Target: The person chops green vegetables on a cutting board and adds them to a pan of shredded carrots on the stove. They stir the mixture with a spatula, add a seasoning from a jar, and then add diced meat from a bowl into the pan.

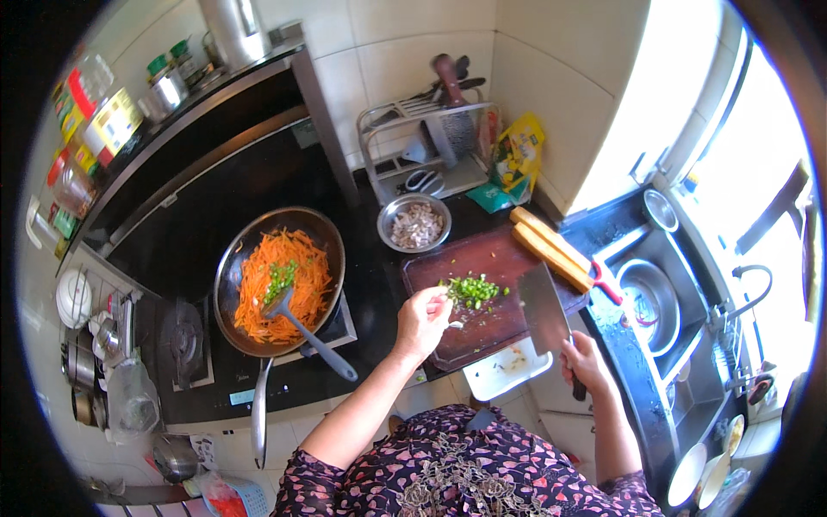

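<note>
My right hand (pixel 585 363) grips the dark handle of a cleaver (pixel 544 309), its broad blade over the right side of a dark red-brown wooden cutting board (pixel 429 260). A small heap of chopped green vegetable (pixel 477 291) lies mid-board, with loose bits scattered around it. At the heap's left edge is my left hand (pixel 423 323), fingertips drawn together; whether anything is pinched between them is hidden. Left of the board, a frying pan (pixel 223 304) on the cooktop holds shredded carrot (pixel 284 252) topped with chopped greens. A grey spatula (pixel 316 342) rests in it.
A metal bowl of chopped pale pieces (pixel 413 227) stands behind the board. Two long yellow-brown pieces (pixel 549 249) and red-handled scissors (pixel 604 284) lie by the sink (pixel 672 258). A white tray (pixel 504 375) sits below the board's front edge. A knife rack (pixel 387 119) stands behind.
</note>
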Demonstrator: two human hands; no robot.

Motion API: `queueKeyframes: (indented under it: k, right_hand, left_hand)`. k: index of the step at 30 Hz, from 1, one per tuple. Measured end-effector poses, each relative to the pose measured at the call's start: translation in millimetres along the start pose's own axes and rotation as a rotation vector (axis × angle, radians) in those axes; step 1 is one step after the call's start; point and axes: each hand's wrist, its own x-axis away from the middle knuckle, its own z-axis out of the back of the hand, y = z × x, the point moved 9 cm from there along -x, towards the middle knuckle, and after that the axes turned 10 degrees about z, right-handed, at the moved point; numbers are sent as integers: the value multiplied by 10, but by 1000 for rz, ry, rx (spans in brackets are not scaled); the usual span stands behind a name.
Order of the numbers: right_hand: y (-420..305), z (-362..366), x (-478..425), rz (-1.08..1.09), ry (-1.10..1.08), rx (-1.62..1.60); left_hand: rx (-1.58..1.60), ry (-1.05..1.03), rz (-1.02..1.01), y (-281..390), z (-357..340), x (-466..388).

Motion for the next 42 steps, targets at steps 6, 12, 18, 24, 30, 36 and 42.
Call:
queueKeyframes:
  k: [6, 12, 18, 24, 30, 36, 42]
  right_hand:
    - [30, -201, -246, 17, -179, 48]
    - [138, -522, -126, -4, -329, -35]
    - [117, -236, 125, -11, -212, -45]
    - [228, -271, 154, -97, -111, -163]
    - [496, -955, 59, -63, -262, -195]
    - [503, -1305, 189, -147, -251, -461]
    - [131, -1185, 204, -123, -243, -438]
  left_hand:
    - [-631, 136, -184, -276, -298, -314]
    - [-696, -46, -211, -490, -681, -292]
    - [-587, -5, -218, -350, -433, 120]
    - [-769, 183, -227, -411, -607, 78]
    - [-627, 227, -162, -534, -930, -46]
    - [-498, 310, -199, -416, -818, 37]
    - [-279, 335, -211, -234, -733, 45]
